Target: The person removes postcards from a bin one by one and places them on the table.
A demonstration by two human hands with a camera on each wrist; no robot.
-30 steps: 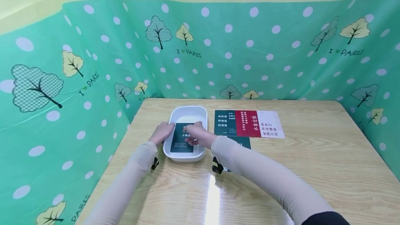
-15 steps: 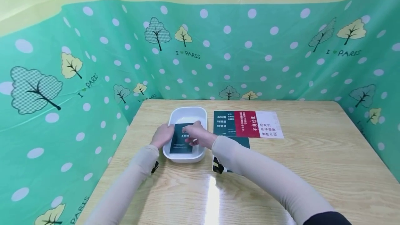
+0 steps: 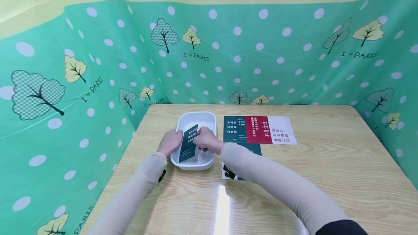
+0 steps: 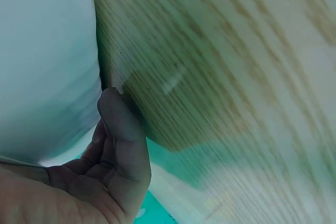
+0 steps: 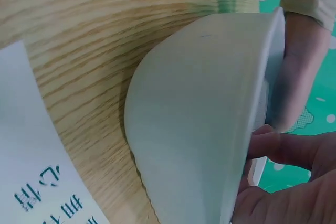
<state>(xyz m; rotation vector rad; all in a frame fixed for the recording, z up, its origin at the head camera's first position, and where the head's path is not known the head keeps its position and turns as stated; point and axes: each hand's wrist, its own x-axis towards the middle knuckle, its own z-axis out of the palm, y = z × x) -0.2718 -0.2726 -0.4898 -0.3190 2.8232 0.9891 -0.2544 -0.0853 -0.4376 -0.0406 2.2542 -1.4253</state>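
Observation:
A white plastic basin stands at the left of the table. My left hand holds its left rim; the left wrist view shows the fingers bent along the outer wall. Inside the basin, a dark green card with white lettering is tilted up, its right edge raised. My right hand pinches that raised edge between thumb and fingers. In the right wrist view the basin wall hides the card and part of the right fingers.
Right of the basin lies a row of dark green cards, red cards and a white card. Nearer, another green card and a white card lie partly under my right forearm. A green patterned cloth walls the table's back and sides.
The green card in the basin, flat before, has its right edge lifted and now stands at a slant. My right fingers have closed on it. The left hand stays at the rim.

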